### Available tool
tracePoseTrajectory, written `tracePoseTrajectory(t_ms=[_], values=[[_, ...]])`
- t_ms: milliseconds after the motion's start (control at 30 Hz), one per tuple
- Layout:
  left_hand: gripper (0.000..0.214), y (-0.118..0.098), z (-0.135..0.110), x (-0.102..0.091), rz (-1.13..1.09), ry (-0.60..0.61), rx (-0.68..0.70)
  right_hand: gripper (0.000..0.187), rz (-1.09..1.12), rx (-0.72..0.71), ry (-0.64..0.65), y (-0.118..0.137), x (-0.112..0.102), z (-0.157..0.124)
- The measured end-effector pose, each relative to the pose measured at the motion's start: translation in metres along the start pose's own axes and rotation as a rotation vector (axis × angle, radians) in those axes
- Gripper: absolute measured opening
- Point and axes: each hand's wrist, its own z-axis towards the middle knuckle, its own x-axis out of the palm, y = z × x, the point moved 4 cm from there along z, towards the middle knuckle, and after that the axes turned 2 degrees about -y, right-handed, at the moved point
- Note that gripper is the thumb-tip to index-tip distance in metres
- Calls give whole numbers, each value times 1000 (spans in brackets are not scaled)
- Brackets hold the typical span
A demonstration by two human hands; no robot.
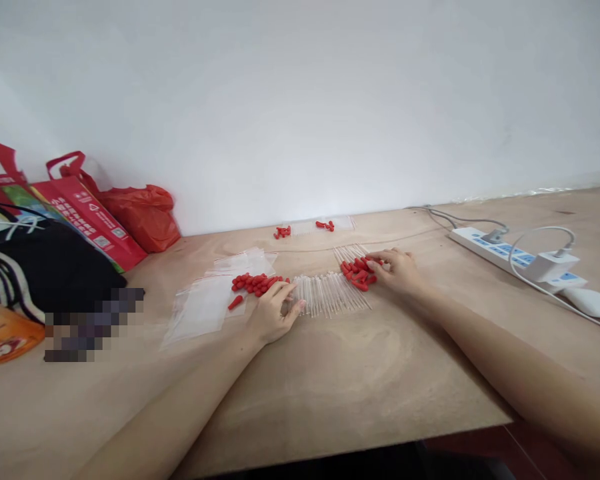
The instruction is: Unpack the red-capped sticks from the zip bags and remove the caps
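Note:
Thin clear tubes (pixel 325 295) lie side by side in a row on the wooden table, between my two hands. My left hand (pixel 273 313) rests at the row's left end, thumb and fingers curved but apart, with nothing visible between them. Just beyond its fingers is a pile of red rubber bulbs (pixel 255 285), with a single red bulb (pixel 235 303) lying apart. My right hand (pixel 397 270) pinches a red bulb at the edge of a second pile of red bulbs (pixel 357 272). More thin tubes (pixel 351 253) stick out behind that pile.
Clear plastic bags (pixel 197 312) lie spread on the left. Near the wall is another bag (pixel 305 228) with small red bulb groups (pixel 283 233). A power strip (pixel 517 253) with cables stands right. Shopping bags (pixel 93 217) and a black bag (pixel 50 263) crowd the left.

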Motion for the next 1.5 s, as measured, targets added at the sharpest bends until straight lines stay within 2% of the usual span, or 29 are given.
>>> tracePoseTrajectory(t_ms=[133,433,567,633,733,833,933,1033,1167,1367,1500], values=[[23,1,0,-4,11,-34,-18,29,-53,158,-24,-4,1,12],[20,7,0,-5,45,-54,-19,30,-269,238,82,18,19,26],[21,8,-1,-6,86,-63,1,23,-237,259,-27,21,14,25],[25,7,-1,-7,155,-75,11,21,-168,200,-123,26,8,21],[36,3,-1,-10,293,-107,48,19,-16,-40,-205,42,1,5],[45,-7,1,-11,402,-141,119,15,68,-307,-190,64,2,-18],[35,-19,0,-7,434,-127,210,13,110,-452,-173,82,7,-35],[21,-26,-1,-3,400,-121,277,13,145,-515,-165,94,11,-42],[11,-29,-2,1,349,-124,327,15,153,-547,-149,102,13,-43],[14,-31,-2,0,331,-77,321,18,121,-559,-181,102,12,-44],[17,-33,-4,-1,332,-33,288,18,75,-591,-150,104,13,-47]])
